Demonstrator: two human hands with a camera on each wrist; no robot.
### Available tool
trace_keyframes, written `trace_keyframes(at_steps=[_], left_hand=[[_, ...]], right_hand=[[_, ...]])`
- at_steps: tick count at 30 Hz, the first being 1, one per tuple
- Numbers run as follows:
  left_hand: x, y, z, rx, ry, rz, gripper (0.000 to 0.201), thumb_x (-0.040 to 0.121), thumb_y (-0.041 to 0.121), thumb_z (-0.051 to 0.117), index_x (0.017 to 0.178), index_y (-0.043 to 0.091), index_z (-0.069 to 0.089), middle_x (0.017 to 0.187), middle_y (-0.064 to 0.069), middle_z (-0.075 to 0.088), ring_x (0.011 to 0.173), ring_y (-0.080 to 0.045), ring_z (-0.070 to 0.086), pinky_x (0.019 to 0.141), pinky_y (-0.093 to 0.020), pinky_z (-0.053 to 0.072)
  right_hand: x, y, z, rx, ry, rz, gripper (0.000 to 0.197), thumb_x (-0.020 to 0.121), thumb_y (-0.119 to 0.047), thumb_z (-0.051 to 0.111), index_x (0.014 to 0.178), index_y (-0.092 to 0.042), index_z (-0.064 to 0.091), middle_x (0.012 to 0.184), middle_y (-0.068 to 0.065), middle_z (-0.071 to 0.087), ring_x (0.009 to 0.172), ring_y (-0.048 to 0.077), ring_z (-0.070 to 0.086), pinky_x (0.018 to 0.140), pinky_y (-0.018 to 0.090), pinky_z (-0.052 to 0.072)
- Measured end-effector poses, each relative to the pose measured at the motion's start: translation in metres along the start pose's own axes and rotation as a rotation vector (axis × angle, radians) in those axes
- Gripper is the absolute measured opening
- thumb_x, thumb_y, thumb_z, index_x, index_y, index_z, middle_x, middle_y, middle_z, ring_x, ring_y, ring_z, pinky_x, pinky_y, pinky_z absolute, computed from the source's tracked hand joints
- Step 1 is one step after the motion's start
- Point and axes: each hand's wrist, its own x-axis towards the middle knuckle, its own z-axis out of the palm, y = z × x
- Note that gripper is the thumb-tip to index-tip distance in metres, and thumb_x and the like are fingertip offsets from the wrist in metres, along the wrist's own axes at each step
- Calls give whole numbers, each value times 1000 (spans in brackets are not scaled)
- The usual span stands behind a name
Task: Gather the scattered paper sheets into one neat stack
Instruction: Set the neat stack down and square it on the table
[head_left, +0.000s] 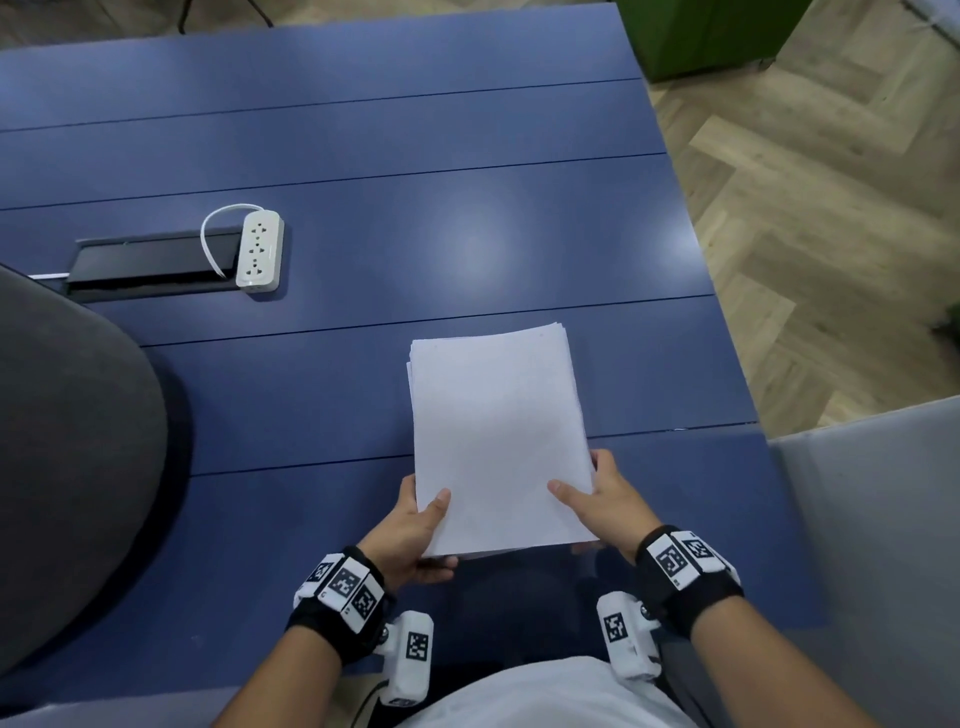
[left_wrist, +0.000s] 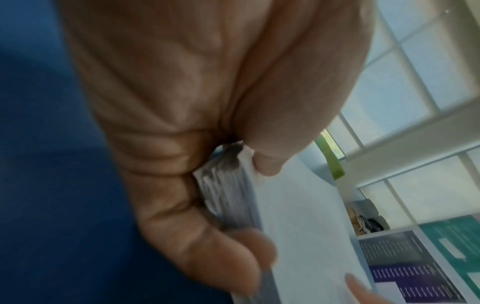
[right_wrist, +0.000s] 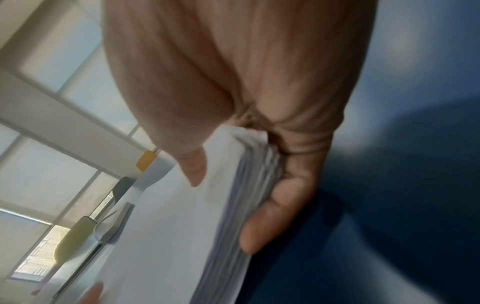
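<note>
A stack of white paper sheets (head_left: 498, 431) is held over the blue table (head_left: 311, 395), near its front edge. My left hand (head_left: 415, 525) grips the stack's near left corner, thumb on top and fingers underneath. My right hand (head_left: 602, 504) grips the near right edge the same way. In the left wrist view the thumb presses the top sheet of the stack (left_wrist: 298, 226) and the sheet edges show between thumb and fingers. The right wrist view shows the stack (right_wrist: 182, 226) pinched between thumb and fingers, its edges slightly fanned. The far corners look a little uneven.
A white power strip (head_left: 260, 249) with a looped cord lies at the back left beside a black cable hatch (head_left: 150, 260). A dark grey chair back (head_left: 72, 457) stands at the left. The table's right edge meets wooden floor (head_left: 831, 234) and a grey seat (head_left: 878, 545).
</note>
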Motion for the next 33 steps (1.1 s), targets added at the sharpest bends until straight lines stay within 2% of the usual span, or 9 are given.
trace_keyframes(at_steps=[3,6,9,11,15,19,24,26,33], left_hand=[[-2,2,-2,16,-17,-14,34,101,50,48,129,41,31,121,-12,61,68,-30,67,64,-39,59],[-7,7,-3,59,-32,-33,34,100,51,49,127,42,32,126,-9,59,79,-36,71,69,-45,61],[-7,10,-4,17,-24,14,30,103,35,52,127,37,33,127,-6,56,98,-37,67,75,-57,60],[-6,11,-1,-48,-17,47,35,104,21,52,130,32,32,131,-5,52,108,-33,62,68,-50,61],[-2,17,7,-30,72,71,39,103,12,50,135,22,29,123,-7,58,97,-28,65,57,-35,57],[0,27,5,160,169,-3,38,97,35,54,128,21,36,116,-7,63,96,-30,68,73,-48,62],[9,27,-8,762,335,35,48,94,63,41,117,21,47,116,-7,63,100,-30,64,83,-40,56],[15,27,-11,830,383,51,51,92,68,38,108,21,51,114,-7,64,102,-31,61,92,-45,53],[16,32,-9,901,428,45,57,93,72,34,104,19,53,112,-9,61,98,-32,59,90,-43,53]], right_hand=[[2,4,0,-186,52,-42,39,94,-35,67,120,-20,43,115,-2,64,98,20,66,70,39,63],[2,7,-3,-244,59,-82,36,97,-31,64,123,-16,45,117,0,64,99,18,62,60,18,50],[1,7,-4,-266,55,-118,38,98,-28,62,129,-18,43,115,-5,63,101,18,60,82,25,47],[0,7,0,-299,54,-159,41,98,-26,61,133,-20,41,116,-4,64,106,20,62,90,28,47],[4,9,-1,-318,24,-174,41,99,-25,57,137,-23,42,123,-3,64,112,20,60,94,27,43],[9,12,-3,-389,42,-147,47,94,-38,58,137,-26,44,128,1,59,120,23,56,106,40,46],[14,12,2,-477,95,-120,41,93,-40,59,126,-20,49,122,5,57,118,27,53,101,41,47],[15,11,1,-500,119,-102,40,94,-40,60,124,-17,49,121,7,53,116,27,51,99,39,46],[19,15,2,-456,130,-117,48,94,-35,64,134,-20,42,125,10,51,116,28,51,100,41,45]])
